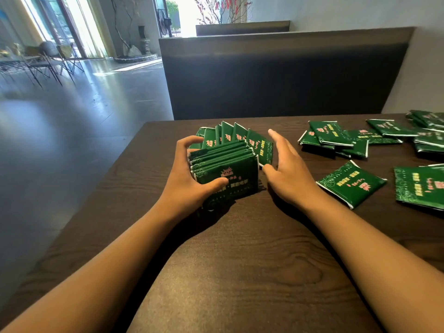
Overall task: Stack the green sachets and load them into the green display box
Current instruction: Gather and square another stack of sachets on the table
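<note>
A stack of green sachets (pixel 228 168) stands on edge on the dark wooden table (pixel 240 260). My left hand (pixel 189 179) grips it, thumb on the near face and fingers curled over the far side. Behind it a row of several more upright sachets (pixel 236 135) fans out; I cannot tell whether a green display box holds them. My right hand (pixel 288 169) hovers just right of the stack with fingers spread and nothing in it. Loose sachets (pixel 350 183) lie flat to the right.
More green sachets lie scattered in a pile (pixel 336 138) at the table's far right and at its right edge (pixel 422 186). A dark booth backrest (pixel 276 75) rises behind the table. The table's left edge drops to a grey floor (pixel 72 116).
</note>
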